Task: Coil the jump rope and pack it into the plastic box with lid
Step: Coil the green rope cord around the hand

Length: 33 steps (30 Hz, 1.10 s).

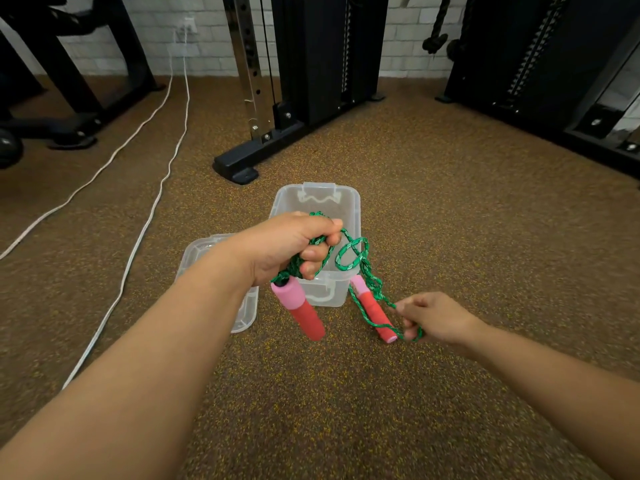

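A person's two bare forearms reach forward and down over a speckled brown gym floor (450, 209), seen from a head-worn camera. The left hand (291, 247) is raised above a clear plastic box (289, 199) that stands open on the floor, its fingers curled tight around gathered loops of a green braided jump rope (349, 252). It appears to serve as the anchor that keeps the finished loops together right over the box, so they could be lowered straight in. One pink-and-red foam handle (301, 311) hangs down from just under this fist. The right hand (431, 318), lower and nearer the floor, pinches a slack stretch of the same rope between thumb and fingertips, likely drawing the loose length taut to feed another loop. The second pink-and-red handle (374, 311) dangles tilted between the two hands, in front of the box's near right corner, with rope running alongside it. The box looks empty, so nothing is packed yet. Its clear lid (194, 254) lies on the floor just to the left of the box and partly behind the left forearm, off and out of the way so the opening stays free. Behind stand black exercise machine frames (311, 64) against a white brick wall (114, 46), and two thin white cables (145, 220) trail across the floor at left.
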Tool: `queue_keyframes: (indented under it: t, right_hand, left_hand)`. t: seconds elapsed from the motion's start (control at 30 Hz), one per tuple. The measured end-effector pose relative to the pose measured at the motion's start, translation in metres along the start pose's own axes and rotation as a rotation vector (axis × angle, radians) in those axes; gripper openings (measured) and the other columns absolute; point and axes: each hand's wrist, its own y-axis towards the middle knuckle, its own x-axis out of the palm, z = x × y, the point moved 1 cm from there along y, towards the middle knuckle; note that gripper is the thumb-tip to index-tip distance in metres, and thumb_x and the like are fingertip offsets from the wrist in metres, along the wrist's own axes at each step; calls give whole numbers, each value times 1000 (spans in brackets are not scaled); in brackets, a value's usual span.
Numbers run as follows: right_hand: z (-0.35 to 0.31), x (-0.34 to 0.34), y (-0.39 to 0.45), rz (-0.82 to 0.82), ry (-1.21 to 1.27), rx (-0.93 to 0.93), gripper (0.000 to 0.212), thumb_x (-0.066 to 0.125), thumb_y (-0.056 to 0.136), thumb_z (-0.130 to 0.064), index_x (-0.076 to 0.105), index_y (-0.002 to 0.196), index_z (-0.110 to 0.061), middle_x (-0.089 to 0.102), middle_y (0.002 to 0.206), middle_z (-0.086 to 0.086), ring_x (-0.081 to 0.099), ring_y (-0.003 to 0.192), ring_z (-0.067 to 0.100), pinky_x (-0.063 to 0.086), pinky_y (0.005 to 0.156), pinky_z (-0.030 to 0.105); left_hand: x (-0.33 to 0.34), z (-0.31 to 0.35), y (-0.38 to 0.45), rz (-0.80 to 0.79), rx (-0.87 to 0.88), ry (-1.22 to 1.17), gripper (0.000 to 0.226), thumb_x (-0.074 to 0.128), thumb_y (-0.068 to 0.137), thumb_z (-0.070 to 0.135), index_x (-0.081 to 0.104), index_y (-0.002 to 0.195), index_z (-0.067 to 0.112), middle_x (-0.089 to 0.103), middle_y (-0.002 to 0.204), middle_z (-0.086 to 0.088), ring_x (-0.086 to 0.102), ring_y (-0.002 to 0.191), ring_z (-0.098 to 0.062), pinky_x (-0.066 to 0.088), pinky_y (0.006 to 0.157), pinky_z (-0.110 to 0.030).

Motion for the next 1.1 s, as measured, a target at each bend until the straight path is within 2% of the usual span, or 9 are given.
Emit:
queue_keyframes:
  t: [0.07,0.13,0.23,0.4,0.57,0.77,0.9,1.0,1.1]
  right_hand:
    - [-8,1,-4,100,-138,-90,21,56,93,-13,62,112,-16,65,95,-2,55,67,7,44,52,11]
    - [-24,1,-9,144,-105,-279,44,54,91,-7,51,132,-24,56,128,-7,56,104,4,45,84,12]
    - [-52,7,-21,-56,44,-535,62,50,84,4,44,137,-28,48,141,-10,41,132,0,30,109,19]
    - [-68,21,-24,-289,92,-634,49,55,88,11,50,126,-20,62,115,-11,58,103,-9,44,88,12]
    - [-61,18,-20,-225,249,-464,11,60,87,-3,65,96,-5,71,86,8,68,74,5,53,70,17]
    - [-43,8,-15,-127,797,-208,13,65,77,-21,67,86,-13,72,74,4,71,68,17,59,69,34]
    - [-41,7,-16,-38,179,-278,26,63,88,-10,66,113,-18,69,81,-1,63,63,9,53,59,22]
    - [-56,7,-21,13,-332,-523,73,71,81,-16,36,142,-35,48,128,-10,51,110,4,41,98,22]
    - [-75,15,-26,-147,-261,-740,70,73,80,-17,42,139,-35,48,137,-13,45,127,2,31,108,15]
  left_hand:
    - [3,-3,2,-14,-19,35,31,41,97,24,46,68,15,29,42,5,30,39,-12,29,45,-22]
    - [6,-5,4,-31,-35,71,31,41,97,24,46,67,15,29,42,5,30,39,-12,29,46,-23]
    - [10,-6,5,-54,-40,69,32,41,97,24,46,66,15,29,41,6,30,38,-12,31,44,-21]
    - [10,-2,1,-93,-27,8,31,40,97,24,45,67,16,27,40,6,28,39,-12,32,43,-21]
    - [2,-3,-1,-32,-19,37,31,41,96,24,46,67,15,28,40,6,28,39,-13,30,44,-23]
    - [-1,-9,2,6,-68,122,31,43,96,24,47,67,15,29,39,6,29,38,-12,30,43,-21]
    - [6,-10,4,3,-97,78,29,42,96,23,47,68,15,30,38,6,29,36,-11,28,43,-21]
    - [13,-10,6,-23,-114,107,29,41,95,22,47,68,14,30,37,7,29,34,-10,26,40,-19]
    - [15,-7,5,-41,-112,122,28,41,95,21,47,68,14,30,37,6,28,34,-10,27,40,-19]
